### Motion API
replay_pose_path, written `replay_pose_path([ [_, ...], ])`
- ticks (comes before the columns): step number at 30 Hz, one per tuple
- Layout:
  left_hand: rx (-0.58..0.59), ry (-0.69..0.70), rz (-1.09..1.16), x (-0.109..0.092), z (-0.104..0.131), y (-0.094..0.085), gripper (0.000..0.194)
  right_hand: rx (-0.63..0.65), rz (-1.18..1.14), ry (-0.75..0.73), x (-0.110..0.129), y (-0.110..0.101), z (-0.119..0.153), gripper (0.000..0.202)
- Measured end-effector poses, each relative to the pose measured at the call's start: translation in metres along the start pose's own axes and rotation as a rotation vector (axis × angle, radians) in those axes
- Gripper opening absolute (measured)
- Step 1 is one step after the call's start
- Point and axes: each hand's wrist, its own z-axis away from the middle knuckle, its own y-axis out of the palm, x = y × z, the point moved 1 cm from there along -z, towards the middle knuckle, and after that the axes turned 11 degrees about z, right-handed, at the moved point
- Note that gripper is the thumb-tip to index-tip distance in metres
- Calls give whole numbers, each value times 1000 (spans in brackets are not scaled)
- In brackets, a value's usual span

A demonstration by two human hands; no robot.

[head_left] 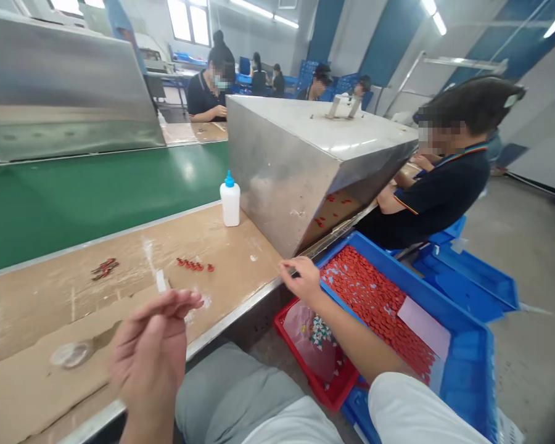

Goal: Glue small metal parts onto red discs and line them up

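Grip-wise, can't tell if the left hand (150, 348) or right hand (304, 280) is pinching anything. Some small red pieces (193, 266) sit beyond the left on the brown-topped table (240, 271), their row running sideways, right end slightly nearer.

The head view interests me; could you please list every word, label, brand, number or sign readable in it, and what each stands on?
No text can be read.
White bottle: no lettering that I can make out.
Red pieces on the table: too small to tell.
White item at lower right: marks too blurred to read.
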Motion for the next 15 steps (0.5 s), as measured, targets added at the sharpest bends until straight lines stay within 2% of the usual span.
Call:
replay_pose_path([
  [2,-47,-84,-87,47,-2,-3,21,-15,94,116,-55,-17,-16,19],
  [3,-81,-113,-174,68,-1,-9,23,20,152,169,-83,-23,-28,23],
  [4,-106,-122,-270,85,0,-17,26,77,198,202,-110,-28,-42,27],
  [6,-125,-146,-397,106,4,-33,27,171,238,233,-155,-31,-71,29],
  [8,-133,-139,-443,113,7,-44,27,278,257,236,-187,-26,-98,30],
  [10,-136,-137,-459,113,9,-49,26,378,264,220,-206,-16,-119,33],
  [15,-198,-140,-447,113,11,-50,26,528,282,173,-226,17,-151,45],
])
